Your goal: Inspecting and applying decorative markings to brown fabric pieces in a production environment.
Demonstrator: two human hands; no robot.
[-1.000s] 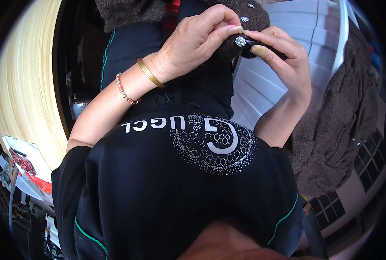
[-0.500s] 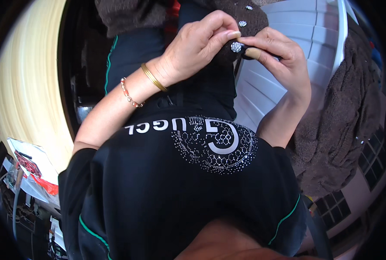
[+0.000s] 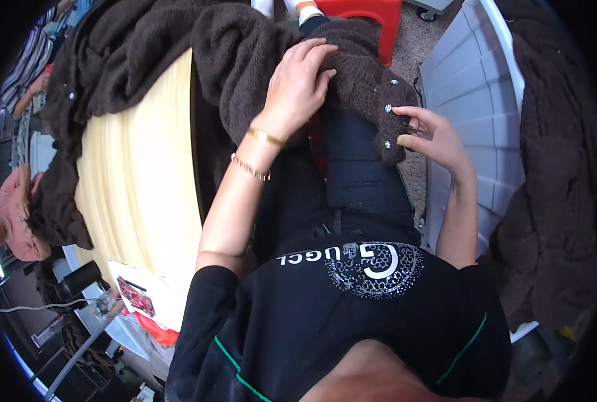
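A fleecy garment drapes from the upper left of the frame across the top to the centre, its far part lying on the counter at left and its near end on the person's lap. The left hand rests on top of the garment at upper centre. Just right of it, the right hand touches the garment's buttoned edge. A slatted panel stands at right, with another fleecy piece hanging beyond it at the far right.

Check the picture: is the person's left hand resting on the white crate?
No, the left hand presses on the brown fleecy garment over the lap.
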